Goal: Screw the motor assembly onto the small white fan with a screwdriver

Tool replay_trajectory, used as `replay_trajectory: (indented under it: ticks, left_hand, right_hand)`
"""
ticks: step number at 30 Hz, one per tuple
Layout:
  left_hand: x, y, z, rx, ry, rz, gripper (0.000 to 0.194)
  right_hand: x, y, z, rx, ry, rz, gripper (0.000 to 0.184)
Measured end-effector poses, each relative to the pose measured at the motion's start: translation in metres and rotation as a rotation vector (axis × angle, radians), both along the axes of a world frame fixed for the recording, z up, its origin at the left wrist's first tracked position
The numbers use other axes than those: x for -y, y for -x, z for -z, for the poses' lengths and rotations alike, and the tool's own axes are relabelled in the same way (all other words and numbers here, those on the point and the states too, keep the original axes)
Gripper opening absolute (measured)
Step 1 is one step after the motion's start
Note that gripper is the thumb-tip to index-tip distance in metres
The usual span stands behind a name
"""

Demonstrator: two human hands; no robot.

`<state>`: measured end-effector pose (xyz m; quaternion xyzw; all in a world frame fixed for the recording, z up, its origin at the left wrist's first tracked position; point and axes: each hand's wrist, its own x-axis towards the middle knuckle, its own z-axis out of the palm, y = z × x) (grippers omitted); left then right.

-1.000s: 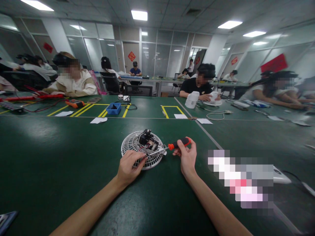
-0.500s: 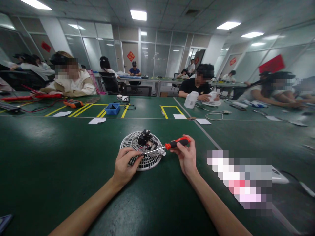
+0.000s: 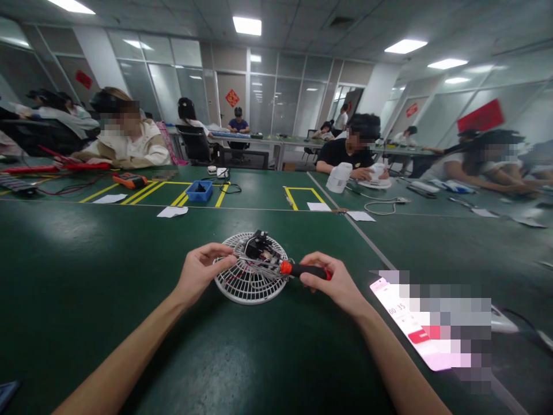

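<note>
A round white fan grille lies on the green table, with a black motor assembly and thin wires on top of it. My right hand is closed around the red and black handle of a screwdriver. The metal shaft points left across the grille. At its tip, the thumb and fingers of my left hand are pinched together above the grille's left edge. Whatever lies between those fingertips is too small or hidden to make out.
A lit phone lies to the right, partly blurred out. Beyond the grille are a blue bin, paper slips, an orange multimeter and a white cable. A co-worker across the table handles white parts.
My left hand has moved left and slightly up. The screwdriver has tilted, its handle dropping lower and its tip shifting left. The grille has hardly moved.
</note>
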<state>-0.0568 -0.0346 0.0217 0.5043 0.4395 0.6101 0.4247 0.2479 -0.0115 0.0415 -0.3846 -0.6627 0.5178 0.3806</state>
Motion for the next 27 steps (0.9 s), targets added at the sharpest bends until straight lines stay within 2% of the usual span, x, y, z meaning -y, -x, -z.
replay_trajectory:
  ticks: [3, 6, 11, 13, 17, 22, 25, 27]
  left_hand:
    - [-0.001, -0.001, -0.003, 0.082, 0.063, 0.038, 0.034]
    - [-0.005, -0.011, -0.005, 0.14, 0.08, 0.063, 0.034]
    - [-0.013, -0.031, -0.009, 0.182, 0.068, 0.072, 0.031]
    - [-0.015, -0.036, -0.011, 0.158, 0.049, 0.068, 0.03]
    - [-0.014, -0.04, -0.014, 0.076, 0.02, 0.055, 0.028]
    - [-0.012, -0.043, -0.014, 0.068, 0.009, 0.03, 0.029]
    - [-0.011, -0.047, -0.013, 0.121, 0.002, -0.001, 0.031]
    - [-0.011, -0.049, -0.011, 0.148, 0.02, -0.009, 0.032]
  right_hand:
    - [0.005, 0.005, -0.003, 0.055, 0.074, -0.134, 0.031]
    - [0.007, 0.004, -0.004, 0.049, 0.108, -0.204, 0.028]
    - [0.009, -0.004, -0.009, 0.123, -0.056, -0.087, 0.038]
    - [0.008, -0.007, -0.011, 0.148, -0.044, -0.072, 0.037]
    - [0.005, -0.01, -0.012, 0.167, -0.043, -0.134, 0.03]
    - [0.005, -0.011, -0.011, 0.214, -0.091, -0.147, 0.039]
    - [0.008, -0.011, -0.011, 0.157, -0.096, -0.105, 0.027]
    - [0.01, -0.009, -0.01, 0.107, -0.109, -0.065, 0.039]
